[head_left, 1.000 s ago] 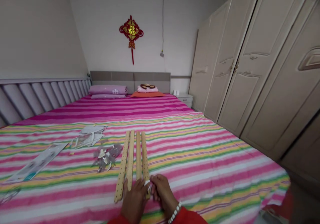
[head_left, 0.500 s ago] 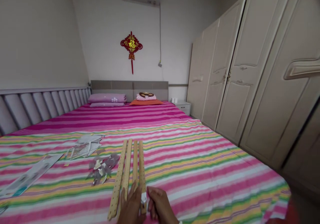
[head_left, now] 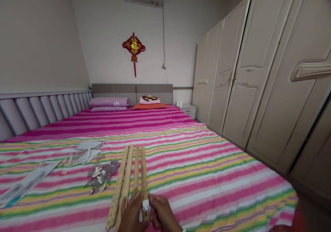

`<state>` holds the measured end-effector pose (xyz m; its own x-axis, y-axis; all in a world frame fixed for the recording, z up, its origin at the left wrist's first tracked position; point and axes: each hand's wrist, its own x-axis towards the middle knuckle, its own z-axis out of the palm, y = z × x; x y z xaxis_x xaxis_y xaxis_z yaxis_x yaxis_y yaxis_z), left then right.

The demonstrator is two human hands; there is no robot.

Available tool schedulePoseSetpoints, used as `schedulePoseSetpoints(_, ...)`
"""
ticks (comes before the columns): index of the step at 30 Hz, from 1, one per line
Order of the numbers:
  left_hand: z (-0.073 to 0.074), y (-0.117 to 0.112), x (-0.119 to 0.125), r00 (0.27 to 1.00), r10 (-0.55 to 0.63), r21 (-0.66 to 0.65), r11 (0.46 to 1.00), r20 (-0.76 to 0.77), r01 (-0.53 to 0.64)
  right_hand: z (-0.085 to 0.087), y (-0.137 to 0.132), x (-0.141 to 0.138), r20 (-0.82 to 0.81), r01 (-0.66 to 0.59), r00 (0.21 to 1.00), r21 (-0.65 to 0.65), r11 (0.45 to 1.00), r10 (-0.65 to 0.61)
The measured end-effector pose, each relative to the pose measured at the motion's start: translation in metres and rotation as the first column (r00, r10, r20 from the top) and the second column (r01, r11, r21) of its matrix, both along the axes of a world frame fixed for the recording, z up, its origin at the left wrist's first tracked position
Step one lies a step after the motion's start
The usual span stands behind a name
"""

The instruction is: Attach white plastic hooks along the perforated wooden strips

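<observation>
Several long, pale wooden strips (head_left: 118, 187) with rows of small holes lie side by side on the striped bedspread, pointing away from me. Near the close end of the rightmost strip (head_left: 144, 170) sits a small white hook-like piece (head_left: 146, 205). My left hand (head_left: 132, 211) lies over the near ends of the strips, its fingers and thumb closed about the rightmost one. Just right of the white piece is my right hand (head_left: 162, 211), fingers curled and thumb pressed to them. Whatever it may pinch is hidden.
Left of the strips lie crumpled clear plastic scraps (head_left: 102, 175), flat paper packets (head_left: 85, 151) and a long clear package (head_left: 28, 183). The striped bedspread (head_left: 219, 183) covers the bed. Pillows are at the headboard; wardrobes (head_left: 240, 87) line the right side.
The whole view has shifted slightly, so things sit a little further left. Both hands stay at the rightmost strip, and the white piece shows more plainly.
</observation>
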<state>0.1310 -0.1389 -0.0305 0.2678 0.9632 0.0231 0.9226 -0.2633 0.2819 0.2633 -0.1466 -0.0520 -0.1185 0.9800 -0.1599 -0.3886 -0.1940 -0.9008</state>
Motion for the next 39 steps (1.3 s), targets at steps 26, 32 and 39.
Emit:
schedulePoseSetpoints(26, 0.007, -0.011, 0.016, 0.993, 0.044, 0.068, 0.996, 0.107, -0.051, -0.005, -0.003, 0.008, -0.047, -0.028, 0.998, 0.031, 0.999, 0.029)
schedulePoseSetpoints(32, 0.009, -0.011, 0.02, 0.994, -0.006, 0.019, 1.0, 0.108, 0.004, -0.009, -0.006, 0.007, -0.074, 0.116, 0.991, 0.014, 0.993, -0.114)
schedulePoseSetpoints(39, -0.002, -0.011, 0.02, 0.993, -0.041, 0.009, 0.999, 0.114, 0.041, -0.008, -0.014, 0.007, -0.071, 0.152, 0.986, 0.015, 0.988, -0.151)
